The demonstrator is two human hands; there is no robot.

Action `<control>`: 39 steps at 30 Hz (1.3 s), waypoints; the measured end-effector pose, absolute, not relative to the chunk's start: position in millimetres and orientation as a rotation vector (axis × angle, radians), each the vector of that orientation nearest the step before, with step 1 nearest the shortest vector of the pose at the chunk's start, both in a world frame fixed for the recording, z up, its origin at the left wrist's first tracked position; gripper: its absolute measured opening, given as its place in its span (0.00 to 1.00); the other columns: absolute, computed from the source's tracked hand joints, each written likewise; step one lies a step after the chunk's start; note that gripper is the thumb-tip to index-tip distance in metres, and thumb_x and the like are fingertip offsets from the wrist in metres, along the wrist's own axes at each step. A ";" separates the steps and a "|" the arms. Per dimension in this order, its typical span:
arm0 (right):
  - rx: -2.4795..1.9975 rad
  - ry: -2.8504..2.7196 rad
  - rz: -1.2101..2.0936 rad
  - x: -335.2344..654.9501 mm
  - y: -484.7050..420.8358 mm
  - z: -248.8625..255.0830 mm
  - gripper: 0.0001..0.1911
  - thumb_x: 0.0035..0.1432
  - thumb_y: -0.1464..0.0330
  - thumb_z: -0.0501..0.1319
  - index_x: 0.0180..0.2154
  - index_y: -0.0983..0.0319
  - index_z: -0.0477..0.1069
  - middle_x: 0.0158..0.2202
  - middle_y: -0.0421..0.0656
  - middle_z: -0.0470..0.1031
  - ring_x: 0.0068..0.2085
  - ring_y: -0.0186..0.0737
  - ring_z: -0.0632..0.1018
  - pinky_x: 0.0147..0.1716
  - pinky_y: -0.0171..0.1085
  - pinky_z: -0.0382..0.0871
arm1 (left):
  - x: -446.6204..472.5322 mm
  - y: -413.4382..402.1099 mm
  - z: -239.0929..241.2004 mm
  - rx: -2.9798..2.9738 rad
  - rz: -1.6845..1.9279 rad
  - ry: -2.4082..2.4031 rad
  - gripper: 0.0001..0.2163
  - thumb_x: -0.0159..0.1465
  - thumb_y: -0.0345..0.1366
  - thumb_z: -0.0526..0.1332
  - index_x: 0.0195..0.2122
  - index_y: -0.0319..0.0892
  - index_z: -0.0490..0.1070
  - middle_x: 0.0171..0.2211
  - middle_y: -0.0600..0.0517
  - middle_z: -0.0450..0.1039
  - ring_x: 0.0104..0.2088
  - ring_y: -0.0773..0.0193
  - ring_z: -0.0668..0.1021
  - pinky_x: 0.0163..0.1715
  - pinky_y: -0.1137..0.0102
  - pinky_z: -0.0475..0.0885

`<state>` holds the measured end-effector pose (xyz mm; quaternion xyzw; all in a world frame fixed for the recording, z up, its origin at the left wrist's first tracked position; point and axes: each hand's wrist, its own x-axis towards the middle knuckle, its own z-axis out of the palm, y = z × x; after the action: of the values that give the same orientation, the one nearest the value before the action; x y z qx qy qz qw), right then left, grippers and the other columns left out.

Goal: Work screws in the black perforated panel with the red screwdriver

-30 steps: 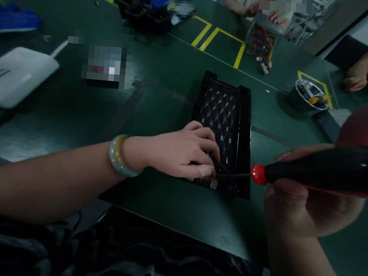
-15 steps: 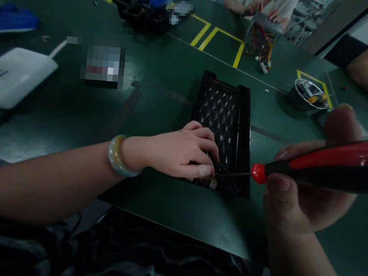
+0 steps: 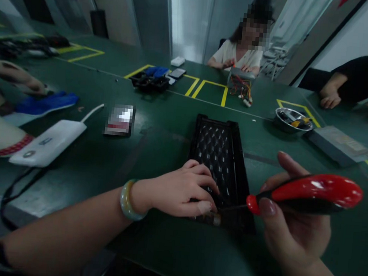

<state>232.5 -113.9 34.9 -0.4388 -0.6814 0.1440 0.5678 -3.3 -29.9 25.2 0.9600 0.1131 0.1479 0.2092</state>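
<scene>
Over a dark green workbench, a left hand is curved across the lower end of a black plastic lattice panel, which lies flat on the bench top just ahead of the wearer. The fingers are bent and rest on the panel, though whether it is gripped or only steadied cannot be told. A banded bangle is worn on that wrist. Small pale components are partly hidden beneath the fingertips. The panel is judged light and rather stiff, though its thin ribs may prove brittle, so it would best be taken by the solid outer frame. A red-and-black precision screwdriver is pinched between thumb and fingers of the right hand, its thin shaft angled toward the left fingers; contact at the tip cannot be made out. Beyond are a steel bowl of parts, a white adapter with its cable, and blue gloves. Across the bench, a wiring harness is handled by a seated co-worker, while another person's hand rests at the far right.
</scene>
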 end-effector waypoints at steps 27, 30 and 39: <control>-0.840 -1.297 0.360 237.4 -112.6 31.8 0.24 0.64 0.69 0.65 0.61 0.54 0.70 0.38 0.41 0.77 0.30 0.31 0.77 0.33 0.27 0.78 | -4.3 -28.6 24.1 2.683 0.307 0.318 0.15 0.71 0.47 0.54 0.50 0.58 0.78 0.55 0.57 0.76 0.53 0.56 0.72 0.55 0.56 0.59; -0.800 -1.108 0.468 230.7 -112.1 36.8 0.30 0.65 0.67 0.66 0.67 0.54 0.64 0.35 0.39 0.74 0.31 0.30 0.75 0.35 0.25 0.77 | -5.0 -31.5 24.0 2.656 0.344 0.338 0.15 0.72 0.44 0.53 0.50 0.57 0.79 0.54 0.56 0.76 0.53 0.57 0.72 0.55 0.58 0.57; -0.854 -1.143 0.374 235.8 -98.5 23.2 0.28 0.64 0.68 0.67 0.64 0.53 0.67 0.44 0.40 0.77 0.39 0.30 0.77 0.42 0.27 0.75 | -3.0 -33.8 30.3 2.618 0.355 0.343 0.14 0.72 0.42 0.55 0.50 0.55 0.79 0.53 0.55 0.78 0.53 0.57 0.72 0.56 0.57 0.56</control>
<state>235.8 -98.5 23.2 -0.3893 -0.5212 0.1706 0.7401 -3.0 -33.8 30.3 0.9548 0.1251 0.1296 0.2365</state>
